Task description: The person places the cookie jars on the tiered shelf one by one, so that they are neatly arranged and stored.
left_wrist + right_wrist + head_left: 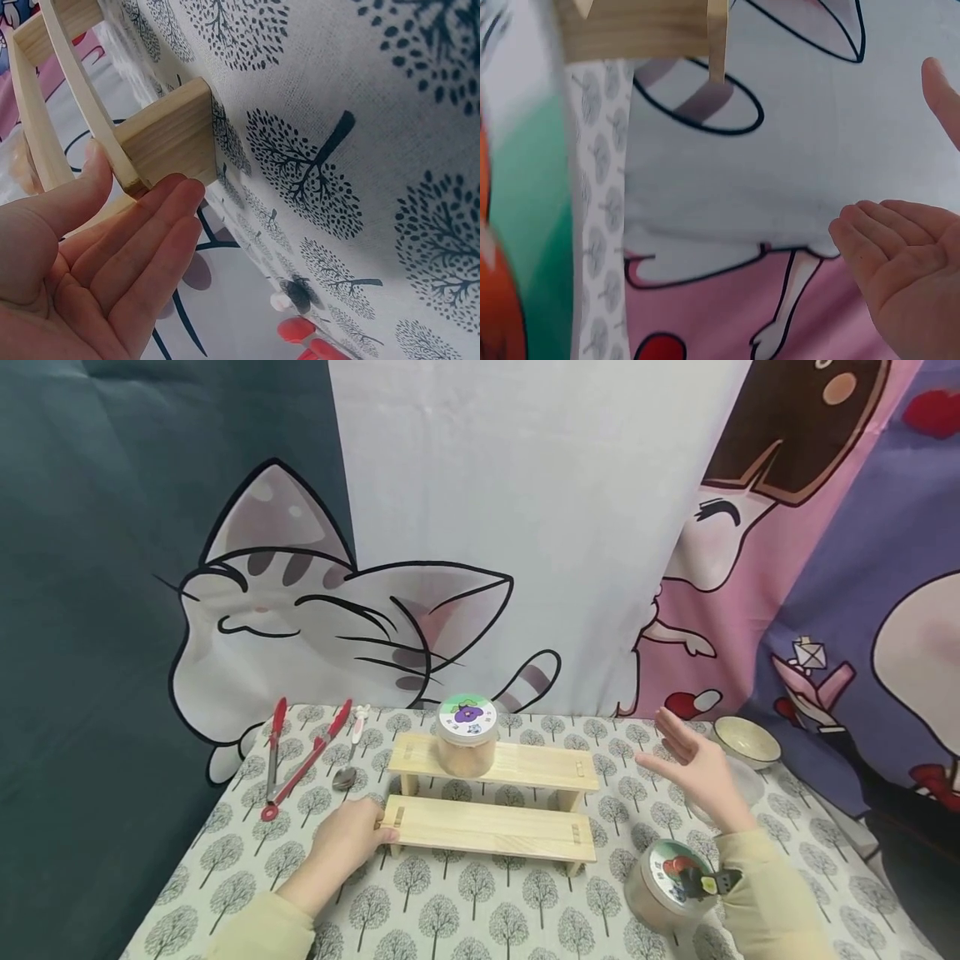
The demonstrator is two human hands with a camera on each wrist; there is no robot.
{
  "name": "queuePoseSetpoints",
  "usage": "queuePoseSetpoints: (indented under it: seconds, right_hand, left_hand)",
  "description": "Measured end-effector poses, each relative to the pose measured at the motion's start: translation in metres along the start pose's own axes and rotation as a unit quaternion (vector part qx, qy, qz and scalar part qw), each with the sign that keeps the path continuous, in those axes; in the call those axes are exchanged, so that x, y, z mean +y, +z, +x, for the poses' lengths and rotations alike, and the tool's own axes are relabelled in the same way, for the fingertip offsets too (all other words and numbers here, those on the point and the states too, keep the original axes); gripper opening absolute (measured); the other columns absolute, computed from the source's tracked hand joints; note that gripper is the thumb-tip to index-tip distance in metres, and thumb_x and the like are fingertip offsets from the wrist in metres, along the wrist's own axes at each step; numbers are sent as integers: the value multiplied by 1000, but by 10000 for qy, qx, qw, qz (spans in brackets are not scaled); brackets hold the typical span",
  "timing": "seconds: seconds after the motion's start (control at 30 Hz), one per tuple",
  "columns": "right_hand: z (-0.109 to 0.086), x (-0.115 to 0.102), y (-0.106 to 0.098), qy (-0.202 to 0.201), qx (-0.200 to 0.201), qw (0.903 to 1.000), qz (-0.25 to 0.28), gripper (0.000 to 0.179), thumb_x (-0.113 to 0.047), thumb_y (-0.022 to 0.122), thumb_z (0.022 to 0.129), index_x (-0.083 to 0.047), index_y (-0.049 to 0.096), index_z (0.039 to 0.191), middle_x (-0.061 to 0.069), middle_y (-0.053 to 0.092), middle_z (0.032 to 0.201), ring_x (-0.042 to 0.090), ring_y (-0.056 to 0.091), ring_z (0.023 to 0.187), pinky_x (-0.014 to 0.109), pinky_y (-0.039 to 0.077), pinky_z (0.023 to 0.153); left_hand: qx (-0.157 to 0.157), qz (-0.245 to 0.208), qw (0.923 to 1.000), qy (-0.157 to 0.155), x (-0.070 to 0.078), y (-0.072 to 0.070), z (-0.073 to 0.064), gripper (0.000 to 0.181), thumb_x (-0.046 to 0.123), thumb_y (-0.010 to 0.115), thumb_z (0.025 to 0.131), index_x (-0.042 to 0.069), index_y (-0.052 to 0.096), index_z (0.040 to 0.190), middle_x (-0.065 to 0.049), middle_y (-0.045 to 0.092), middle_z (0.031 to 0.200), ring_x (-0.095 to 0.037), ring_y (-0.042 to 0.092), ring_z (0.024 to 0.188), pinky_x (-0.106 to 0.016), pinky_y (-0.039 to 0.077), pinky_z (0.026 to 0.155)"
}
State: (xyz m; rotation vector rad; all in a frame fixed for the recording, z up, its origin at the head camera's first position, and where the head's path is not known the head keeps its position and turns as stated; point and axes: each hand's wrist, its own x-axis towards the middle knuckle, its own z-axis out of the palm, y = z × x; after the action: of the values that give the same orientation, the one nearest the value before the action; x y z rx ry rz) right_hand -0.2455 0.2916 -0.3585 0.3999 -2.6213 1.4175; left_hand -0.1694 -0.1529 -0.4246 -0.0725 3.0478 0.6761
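Note:
A two-step wooden shelf (487, 829) stands on the tree-print cloth. My left hand (348, 837) holds the left end of its lower step; in the left wrist view the thumb (96, 169) lies on the board's top face and the fingers (161, 217) reach under its edge. On the upper step sits a clear jar (468, 752) with a green and white lid bearing a purple picture. Raised in the air to the right of the shelf, my right hand (697, 774) holds nothing, its thumb spread from the fingers. Below it, by the sleeve, is a second jar (651, 897) with a picture lid.
Red-and-metal tongs (303, 769) lie spread at the back left, a spoon (346, 777) beside them. A pale bowl (746, 741) stands at the back right, with a clear dish (750, 785) partly behind the right hand. A cartoon-print curtain (525, 527) hangs behind the table.

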Motion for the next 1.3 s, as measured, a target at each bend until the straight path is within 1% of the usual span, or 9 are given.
queuePoseSetpoints:
  seconds: [0.13,0.2,0.43,0.5,0.67,0.8,0.93,1.1,1.3]
  right_hand:
    - [-6,6,-12,279,-18,9995,-168,86,-27,73,85,-17,20,151,17,29,151,34,33,135,4,34,92]
    - [-9,10,-18,347,-14,9991,-250,85,-27,72,86,-17,19,151,17,27,151,31,33,136,3,33,92]
    - [-16,24,-35,339,59,9994,29,79,-17,67,90,-10,18,151,16,25,152,3,36,133,6,34,95]
    - [-18,28,-38,402,83,9992,-1,79,-18,67,90,-10,17,151,14,25,152,1,35,133,6,33,95]
    - [-25,39,-45,559,309,9974,-334,81,-23,69,89,-15,18,151,11,27,152,5,34,134,3,32,93]
    - [-32,50,-51,662,505,9956,-421,80,-23,68,89,-21,18,151,5,27,152,-4,33,131,1,31,92]
    - [-36,61,-54,613,614,9955,-380,79,-20,67,90,-20,17,151,2,26,153,-11,33,127,1,31,92]
    - [-41,71,-56,588,743,9951,-285,79,-17,68,89,-22,18,151,-1,26,153,-9,33,129,2,30,94]
    - [-44,82,-60,616,784,9950,48,79,-12,68,88,-23,20,150,-3,26,152,-9,33,129,3,30,94]
  left_hand:
    - [-18,2,10000,7,-1,1,0,24,29,78,74,7,69,78,1,49,58,-15,42,53,-28,33,49]
    - [-17,2,10000,13,-2,2,0,24,29,78,73,7,69,78,1,49,59,-15,43,53,-28,34,49]
    - [37,19,10000,53,-4,2,1,25,29,78,72,7,69,79,1,52,62,-15,43,53,-28,35,50]
    - [35,20,10000,55,-4,2,1,25,29,78,72,7,69,79,2,52,62,-15,43,53,-28,34,50]
    - [-6,-4,10000,36,-4,2,2,25,29,78,72,7,68,77,2,49,59,-14,43,53,-28,34,49]
    - [-61,-45,10000,46,-3,1,3,24,29,79,72,8,67,74,2,48,58,-14,42,51,-27,34,49]
    - [-66,-61,9999,55,-2,-1,2,24,28,79,72,8,67,74,2,49,58,-14,42,51,-28,34,49]
    - [-75,-32,10000,8,-1,-2,1,24,28,79,72,8,66,75,2,49,59,-14,43,52,-28,34,50]
    - [-82,-33,10000,-40,0,-2,0,25,29,78,73,7,66,77,1,51,60,-15,44,52,-28,35,49]
